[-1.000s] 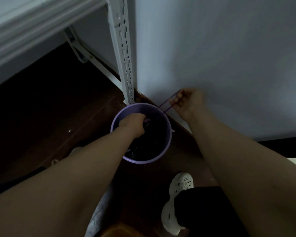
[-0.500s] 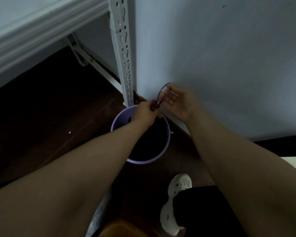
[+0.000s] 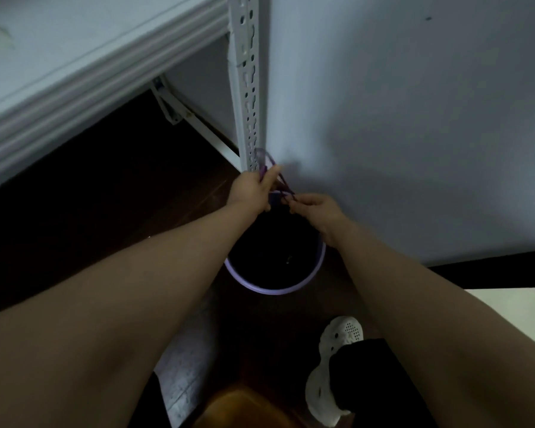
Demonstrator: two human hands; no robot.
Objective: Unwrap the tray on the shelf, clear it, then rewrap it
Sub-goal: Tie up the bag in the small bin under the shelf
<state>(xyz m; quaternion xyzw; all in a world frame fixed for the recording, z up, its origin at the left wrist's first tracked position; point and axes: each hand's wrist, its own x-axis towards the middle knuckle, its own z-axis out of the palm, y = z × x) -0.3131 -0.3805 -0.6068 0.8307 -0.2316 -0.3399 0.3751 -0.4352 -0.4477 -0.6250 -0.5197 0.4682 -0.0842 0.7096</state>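
Observation:
A purple bucket (image 3: 303,284) with a dark liner stands on the dark floor against the wall. Above its far rim both hands hold a thin purple cord (image 3: 271,162) that loops up beside the shelf post. My left hand (image 3: 252,188) pinches the cord near the loop. My right hand (image 3: 317,210) pinches the cord's other end just to the right, close to the left hand. No tray is in view.
A white perforated shelf post (image 3: 249,88) rises just behind the hands, with a white shelf edge (image 3: 84,78) at upper left. The pale wall (image 3: 414,118) is on the right. A white clog (image 3: 334,366) stands on the floor below the bucket.
My left hand came up out of the bucket to its far rim. My right hand moved down and in, so both hands now meet on the cord.

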